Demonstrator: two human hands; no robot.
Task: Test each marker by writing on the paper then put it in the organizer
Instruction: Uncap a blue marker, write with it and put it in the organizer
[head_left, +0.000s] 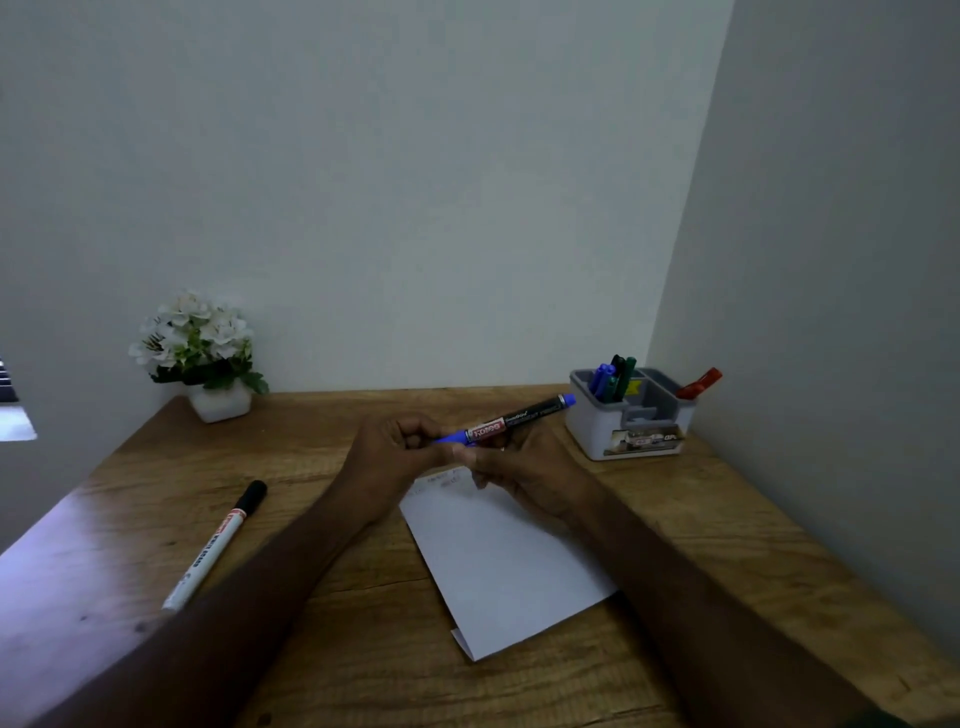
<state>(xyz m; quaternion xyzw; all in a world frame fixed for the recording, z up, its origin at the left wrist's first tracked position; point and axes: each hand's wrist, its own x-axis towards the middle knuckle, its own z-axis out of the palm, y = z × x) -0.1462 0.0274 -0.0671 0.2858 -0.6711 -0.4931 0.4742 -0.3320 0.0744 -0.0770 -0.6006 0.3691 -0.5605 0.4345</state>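
Note:
A blue marker (519, 418) with a black barrel lies level between both hands above the far end of the white paper (498, 561). My left hand (395, 457) is closed around its blue cap end. My right hand (524, 467) grips the barrel from below. Faint marks show on the paper's top edge. The white and grey organizer (631, 421) stands at the back right, holding blue, green and black markers in one compartment and a red one (701, 383) leaning out at the right. A white marker with a black cap (215, 543) lies on the desk at the left.
A wooden desk (322, 519) fills a corner between two pale walls. At the back left stands a white pot of white flowers (200, 353).

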